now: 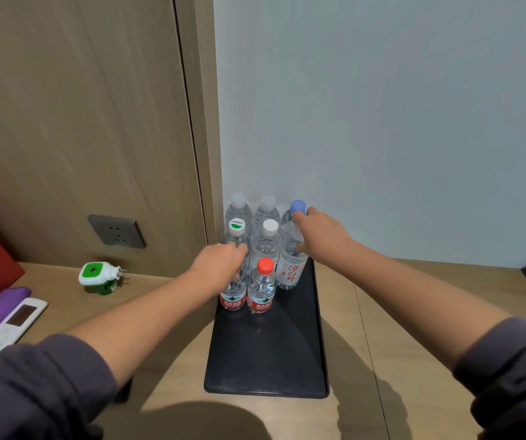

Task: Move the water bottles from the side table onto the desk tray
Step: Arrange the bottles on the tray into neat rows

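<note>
black tray (268, 360) lies on the wooden desk (382, 312), its far end near the wall (382, 122), and 7 water bottles (268, 246) stand bunched at that far end. the left hand (220, 265) wraps the upper part of the front-left red-label bottle (233, 296), fingers curled round it so that its cap is hidden; how the fingertips lie on the far side i cannot tell. the right hand (322, 236) grips the blue-cap bottle (292, 271) just under its cap, fingers curled round its shoulder. both bottles look upright, with their bases on or just at the tray floor. between them stands the red-cap bottle (265, 290), just beside the left one, and behind are 4 more with white, clear or green-marked caps. the side table is not in view.

my reading: this is the set-down of 2 bottles, late in the task, since the tray holds 5 others. the next move calls for both hands to spread their fingers and lift straight up and back without brushing the close neighbours. the red-cap bottle sits hard beside the left hand, so a sideways pull could tip it. whether more bottles wait on the side table cannot be judged from here.
</note>
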A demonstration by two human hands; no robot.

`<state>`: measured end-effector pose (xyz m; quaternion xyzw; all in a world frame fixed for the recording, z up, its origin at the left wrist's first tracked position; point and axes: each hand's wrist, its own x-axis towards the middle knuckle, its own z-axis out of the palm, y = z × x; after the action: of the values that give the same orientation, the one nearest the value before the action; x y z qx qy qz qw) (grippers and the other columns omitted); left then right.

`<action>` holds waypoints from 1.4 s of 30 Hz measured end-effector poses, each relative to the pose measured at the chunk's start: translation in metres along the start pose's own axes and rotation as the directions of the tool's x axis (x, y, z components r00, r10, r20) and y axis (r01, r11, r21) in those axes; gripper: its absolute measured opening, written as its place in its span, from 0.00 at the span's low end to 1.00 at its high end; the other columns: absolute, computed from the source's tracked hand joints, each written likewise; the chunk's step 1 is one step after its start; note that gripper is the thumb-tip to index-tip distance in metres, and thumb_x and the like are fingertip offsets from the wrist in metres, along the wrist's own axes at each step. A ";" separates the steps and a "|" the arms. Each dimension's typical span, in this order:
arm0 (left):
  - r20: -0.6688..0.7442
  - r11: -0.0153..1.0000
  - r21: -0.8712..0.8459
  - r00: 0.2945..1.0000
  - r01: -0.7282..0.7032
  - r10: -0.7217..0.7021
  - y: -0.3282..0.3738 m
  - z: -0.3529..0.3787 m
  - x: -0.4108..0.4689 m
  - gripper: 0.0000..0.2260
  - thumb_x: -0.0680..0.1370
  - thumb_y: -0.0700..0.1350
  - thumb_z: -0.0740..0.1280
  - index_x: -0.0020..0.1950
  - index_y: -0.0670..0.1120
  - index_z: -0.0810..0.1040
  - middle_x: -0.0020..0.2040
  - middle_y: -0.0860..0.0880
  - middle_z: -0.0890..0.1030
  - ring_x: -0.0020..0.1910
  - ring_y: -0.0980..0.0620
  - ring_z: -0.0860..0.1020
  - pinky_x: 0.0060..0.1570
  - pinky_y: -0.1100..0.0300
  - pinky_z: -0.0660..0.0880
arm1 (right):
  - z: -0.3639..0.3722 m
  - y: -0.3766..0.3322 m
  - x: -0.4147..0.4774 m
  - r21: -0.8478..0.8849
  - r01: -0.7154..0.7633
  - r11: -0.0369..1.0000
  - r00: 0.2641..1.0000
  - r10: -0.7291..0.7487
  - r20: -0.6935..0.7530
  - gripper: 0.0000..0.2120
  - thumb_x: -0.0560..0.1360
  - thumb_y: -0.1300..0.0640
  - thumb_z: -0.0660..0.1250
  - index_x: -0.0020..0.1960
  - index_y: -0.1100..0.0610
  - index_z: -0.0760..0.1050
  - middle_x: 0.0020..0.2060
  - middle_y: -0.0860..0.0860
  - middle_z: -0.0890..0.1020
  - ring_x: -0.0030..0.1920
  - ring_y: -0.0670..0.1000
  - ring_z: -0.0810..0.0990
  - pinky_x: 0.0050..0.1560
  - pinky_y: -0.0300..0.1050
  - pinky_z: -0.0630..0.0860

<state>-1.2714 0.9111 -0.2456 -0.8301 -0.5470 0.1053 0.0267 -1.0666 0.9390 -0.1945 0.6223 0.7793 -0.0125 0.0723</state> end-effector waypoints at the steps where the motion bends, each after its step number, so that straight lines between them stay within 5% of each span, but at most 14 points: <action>1: -0.007 1.000 -0.001 1.000 0.002 -0.002 0.000 0.001 0.000 0.15 0.77 0.47 0.68 0.59 0.43 0.69 0.53 0.44 0.78 0.49 0.43 0.80 0.37 0.54 0.69 | -0.001 -0.003 -0.004 -0.030 0.006 1.000 0.999 -0.008 -0.050 0.19 0.76 0.61 0.68 0.64 0.59 0.67 0.58 0.57 0.71 0.55 0.58 0.75 0.41 0.47 0.68; 3: -0.011 1.000 -0.009 1.000 0.004 -0.004 -0.001 0.003 0.000 0.15 0.77 0.48 0.68 0.59 0.44 0.69 0.52 0.44 0.78 0.48 0.43 0.80 0.37 0.54 0.70 | 0.002 -0.013 -0.010 -0.055 0.055 0.997 0.994 -0.060 -0.091 0.18 0.76 0.62 0.66 0.65 0.58 0.67 0.59 0.57 0.72 0.55 0.59 0.76 0.40 0.48 0.69; 7: 0.005 1.000 -0.001 1.000 -0.001 0.001 -0.001 0.007 -0.001 0.16 0.77 0.50 0.68 0.58 0.44 0.69 0.52 0.45 0.78 0.49 0.43 0.80 0.37 0.54 0.69 | 0.021 -0.035 -0.017 0.005 0.193 0.981 0.979 -0.193 0.072 0.19 0.76 0.60 0.66 0.65 0.56 0.66 0.54 0.57 0.78 0.52 0.59 0.79 0.41 0.49 0.71; 13: 0.074 0.999 -0.031 0.997 0.026 -0.024 0.003 0.011 -0.002 0.21 0.75 0.52 0.71 0.61 0.44 0.67 0.55 0.43 0.77 0.51 0.43 0.79 0.39 0.53 0.69 | 0.045 -0.053 -0.007 0.093 0.253 0.963 0.943 -0.267 0.200 0.12 0.76 0.56 0.68 0.54 0.56 0.67 0.46 0.55 0.77 0.44 0.57 0.75 0.40 0.48 0.70; 24: 0.056 0.998 0.033 0.997 -0.047 0.045 -0.003 0.017 0.003 0.25 0.74 0.44 0.72 0.65 0.43 0.64 0.56 0.44 0.74 0.49 0.43 0.80 0.35 0.54 0.68 | 0.057 -0.053 -0.002 0.131 0.248 0.960 0.963 -0.259 0.075 0.10 0.75 0.60 0.67 0.47 0.55 0.64 0.39 0.54 0.75 0.38 0.57 0.72 0.37 0.48 0.68; 42: 0.098 0.997 -0.029 0.992 0.078 -0.075 0.006 0.021 0.007 0.23 0.75 0.47 0.71 0.62 0.44 0.63 0.57 0.44 0.74 0.52 0.43 0.80 0.39 0.53 0.70 | 0.064 -0.056 -0.003 0.161 0.167 0.973 0.983 -0.178 0.054 0.12 0.75 0.59 0.69 0.53 0.58 0.67 0.43 0.57 0.78 0.40 0.58 0.74 0.39 0.52 0.74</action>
<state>-1.2677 0.9138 -0.2677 -0.8027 -0.5808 0.1353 -0.0095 -1.1145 0.9164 -0.2618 0.5552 0.8241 -0.1008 0.0487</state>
